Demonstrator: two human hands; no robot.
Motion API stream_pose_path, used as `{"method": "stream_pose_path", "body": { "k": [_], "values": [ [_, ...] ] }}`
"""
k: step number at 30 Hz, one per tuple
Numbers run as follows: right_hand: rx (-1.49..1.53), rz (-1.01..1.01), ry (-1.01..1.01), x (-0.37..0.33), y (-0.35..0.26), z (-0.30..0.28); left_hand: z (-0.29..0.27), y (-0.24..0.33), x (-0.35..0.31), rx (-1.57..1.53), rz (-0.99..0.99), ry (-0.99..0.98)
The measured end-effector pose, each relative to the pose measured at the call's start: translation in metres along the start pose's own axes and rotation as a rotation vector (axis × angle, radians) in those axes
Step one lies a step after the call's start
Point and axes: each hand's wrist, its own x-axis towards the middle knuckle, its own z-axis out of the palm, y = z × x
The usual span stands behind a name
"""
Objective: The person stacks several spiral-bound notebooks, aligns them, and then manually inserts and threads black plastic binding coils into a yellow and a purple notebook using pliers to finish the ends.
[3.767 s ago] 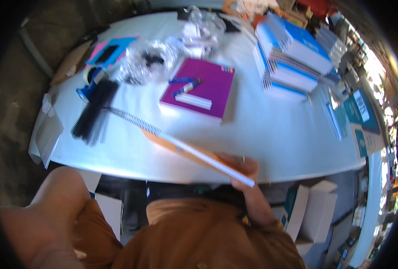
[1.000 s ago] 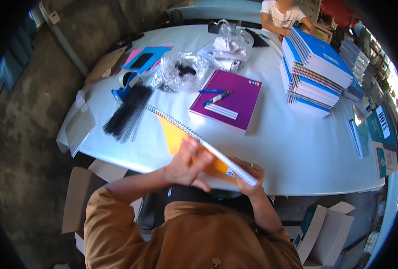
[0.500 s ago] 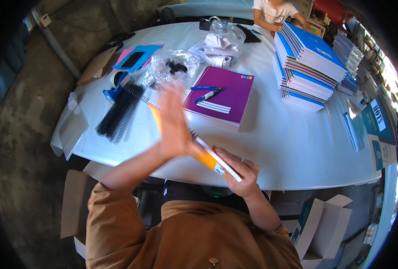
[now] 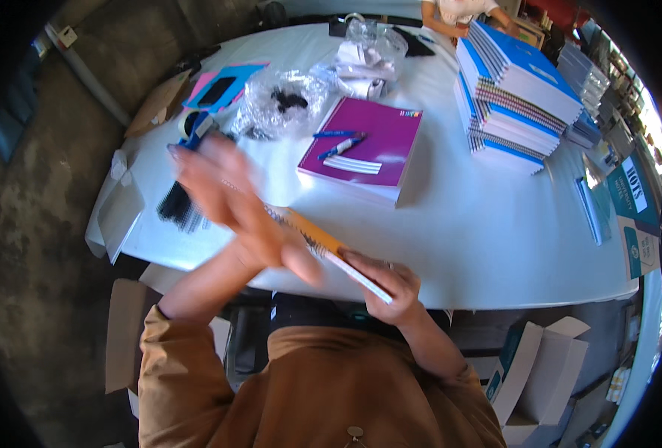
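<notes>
A spiral notebook with a yellow-orange cover [image 4: 320, 230] is held tilted over the table's near edge. My right hand [image 4: 392, 287] grips its lower right end, thumb on the cover side. A wire or plastic coil [image 4: 292, 226] runs along the notebook's edge and sticks out past its upper left end. My left hand [image 4: 230, 201], smeared by motion, lies beside that coil with its fingers stretched out flat; whether the palm touches the coil I cannot tell. Behind my left hand, partly covered, are several loose black coils [image 4: 180, 207].
A purple notebook stack [image 4: 376, 145] bears two blue pens [image 4: 340, 143]. Beyond lie crumpled clear plastic [image 4: 282, 101], a blue tape dispenser [image 4: 194, 128] and coloured sheets [image 4: 230, 84]. Blue notebooks [image 4: 521, 89] are piled right, near another person [image 4: 461, 15]. Open cartons [image 4: 544, 373] flank me below.
My left hand has swept left along the coil, away from the notebook's middle. The notebook has turned slightly, showing more of its cover. My right hand keeps its grip, and the view has shifted a little.
</notes>
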Motion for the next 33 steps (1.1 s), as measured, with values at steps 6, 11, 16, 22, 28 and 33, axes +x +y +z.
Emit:
{"method": "stream_pose_path", "body": {
  "k": [6, 11, 16, 22, 28, 33],
  "values": [
    [-0.009, 0.061, 0.151, 0.009, 0.01, -0.009, -0.001, 0.002, 0.029, -0.103, 0.146, 0.032],
    [-0.096, -0.019, -0.004, 0.002, 0.002, -0.004, 0.01, -0.004, 0.008, -0.074, -0.25, -0.131],
    [-0.068, -0.04, 0.013, 0.005, 0.0, -0.005, 0.004, -0.004, 0.029, -0.054, -0.002, 0.098],
    [0.0, 0.0, -0.008, 0.007, -0.002, -0.004, 0.01, 0.025, 0.043, -0.147, 0.029, 0.054],
    [0.065, 0.084, 0.066, 0.005, -0.007, 0.013, 0.005, 0.011, 0.047, -0.034, -0.316, -0.022],
    [0.129, 0.179, 0.203, 0.007, -0.002, 0.014, 0.006, 0.002, 0.055, 0.193, -0.11, 0.126]
  ]
}}
